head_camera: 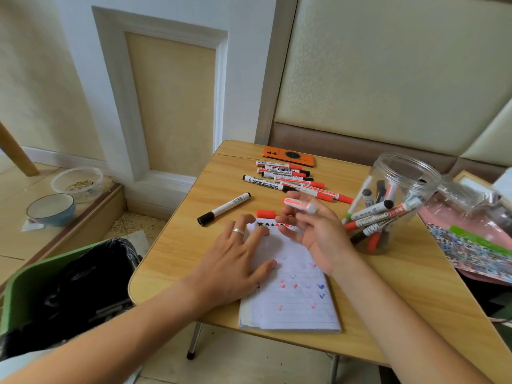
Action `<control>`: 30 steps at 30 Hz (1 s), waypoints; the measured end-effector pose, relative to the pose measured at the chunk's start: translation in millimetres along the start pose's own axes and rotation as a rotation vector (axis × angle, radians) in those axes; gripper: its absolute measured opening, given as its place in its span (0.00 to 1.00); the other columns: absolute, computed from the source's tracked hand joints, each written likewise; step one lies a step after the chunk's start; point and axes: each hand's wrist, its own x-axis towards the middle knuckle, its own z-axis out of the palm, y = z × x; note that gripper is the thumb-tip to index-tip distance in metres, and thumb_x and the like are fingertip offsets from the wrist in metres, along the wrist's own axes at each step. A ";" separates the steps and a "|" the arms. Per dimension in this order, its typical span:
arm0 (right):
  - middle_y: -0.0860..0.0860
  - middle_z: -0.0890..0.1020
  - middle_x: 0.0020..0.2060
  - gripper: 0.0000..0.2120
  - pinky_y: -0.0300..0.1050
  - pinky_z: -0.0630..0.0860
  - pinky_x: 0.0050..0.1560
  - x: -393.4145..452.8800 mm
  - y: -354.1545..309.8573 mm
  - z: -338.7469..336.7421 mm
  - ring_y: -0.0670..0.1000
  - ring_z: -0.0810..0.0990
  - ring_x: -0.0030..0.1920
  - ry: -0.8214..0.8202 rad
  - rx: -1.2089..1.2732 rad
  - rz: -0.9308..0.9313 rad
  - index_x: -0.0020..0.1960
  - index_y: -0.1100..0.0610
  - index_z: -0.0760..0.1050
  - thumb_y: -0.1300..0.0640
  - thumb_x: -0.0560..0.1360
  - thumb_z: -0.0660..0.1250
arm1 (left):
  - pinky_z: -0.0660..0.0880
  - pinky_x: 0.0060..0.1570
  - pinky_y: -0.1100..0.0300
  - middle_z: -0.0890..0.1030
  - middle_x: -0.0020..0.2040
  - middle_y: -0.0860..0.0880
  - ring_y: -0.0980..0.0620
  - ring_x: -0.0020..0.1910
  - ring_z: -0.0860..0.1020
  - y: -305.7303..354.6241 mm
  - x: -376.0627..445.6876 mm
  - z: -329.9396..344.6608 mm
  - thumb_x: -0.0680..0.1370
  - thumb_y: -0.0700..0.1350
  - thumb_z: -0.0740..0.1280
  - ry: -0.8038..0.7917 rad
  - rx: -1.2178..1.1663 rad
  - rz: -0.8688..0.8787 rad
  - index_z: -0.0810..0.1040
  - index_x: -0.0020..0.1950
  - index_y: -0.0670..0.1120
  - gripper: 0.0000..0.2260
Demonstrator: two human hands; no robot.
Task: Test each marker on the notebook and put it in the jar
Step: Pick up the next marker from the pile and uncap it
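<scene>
Lined paper notebook (291, 297) under flat, spread left hand (235, 270); right hand (313, 231) fingers pinch blurred cylindrical marker (300, 204).

I am looking into a home: a padded headboard (388, 79) behind a small folding table (194, 245), food bowls (51, 209) on the floor, a lined bin (69, 286).

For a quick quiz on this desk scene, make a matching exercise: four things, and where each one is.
Things:
1. red marker
2. red cap
3. phone
4. left hand

Places:
A. lying on the table above the notebook
B. far edge of the table
C. held in the right hand
D. resting flat on the notebook

Pairs: 1-C, 2-A, 3-B, 4-D
</scene>
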 end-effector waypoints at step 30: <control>0.55 0.80 0.29 0.06 0.40 0.66 0.22 1.3 13.2 8.4 0.52 0.74 0.22 0.176 -0.625 -0.121 0.44 0.58 0.74 0.58 0.77 0.68 | 0.49 0.75 0.56 0.56 0.77 0.49 0.49 0.78 0.50 -3.6 -10.3 -13.2 0.82 0.67 0.47 -0.175 0.094 0.077 0.51 0.79 0.65 0.26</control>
